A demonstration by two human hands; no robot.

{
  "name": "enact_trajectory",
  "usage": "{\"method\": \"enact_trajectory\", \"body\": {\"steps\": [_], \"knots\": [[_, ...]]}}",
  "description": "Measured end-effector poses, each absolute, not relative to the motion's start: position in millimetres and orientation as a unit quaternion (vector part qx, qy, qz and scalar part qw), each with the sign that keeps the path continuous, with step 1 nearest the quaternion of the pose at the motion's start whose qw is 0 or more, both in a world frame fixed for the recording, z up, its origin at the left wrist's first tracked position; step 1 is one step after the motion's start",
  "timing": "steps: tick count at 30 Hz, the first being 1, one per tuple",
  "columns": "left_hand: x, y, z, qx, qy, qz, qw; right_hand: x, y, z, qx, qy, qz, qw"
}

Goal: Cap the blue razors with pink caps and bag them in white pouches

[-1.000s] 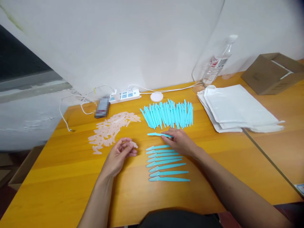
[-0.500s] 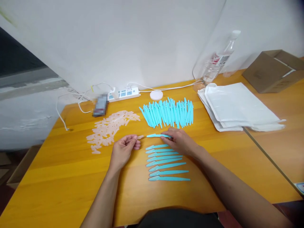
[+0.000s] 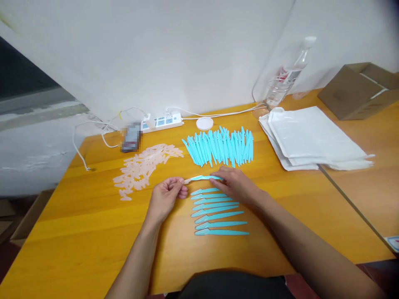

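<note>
My left hand pinches a small clear cap between thumb and fingers. Its free end meets the tip of a light-blue eyebrow razor, which my right hand grips by the handle. How far the cap covers the blade is too small to tell. Below the hands, several blue razors with clear caps lie in a row, one under the other. A dense bunch of blue razors is spread just beyond my right hand. Loose clear caps form a heap to the left.
At the wall stand a white power strip with cables and a blurred dark device. A round white lid lies behind the razors. To the right are white plastic bags, a clear bottle and a cardboard box.
My left hand has moved slightly right, bringing the cap from a gap away up to the razor's tip. The right hand stays almost in place.
</note>
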State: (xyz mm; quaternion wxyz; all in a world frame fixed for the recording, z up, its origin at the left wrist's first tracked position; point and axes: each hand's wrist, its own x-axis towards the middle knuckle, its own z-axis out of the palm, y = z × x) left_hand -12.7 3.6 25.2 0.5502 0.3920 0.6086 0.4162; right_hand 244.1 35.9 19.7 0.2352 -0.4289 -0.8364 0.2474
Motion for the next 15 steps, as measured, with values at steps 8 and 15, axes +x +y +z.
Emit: {"method": "enact_trajectory", "body": {"steps": [8,15], "knots": [[12.0,-1.4,29.5,0.47,0.603,0.374,0.524,238.8,30.8,21.1,-0.402,-0.845,0.248,0.25],[-0.5,-34.7,52.9,0.775,0.512,0.302,0.216,252.4,23.4,50.0,-0.336,-0.842,0.361,0.219]]}}
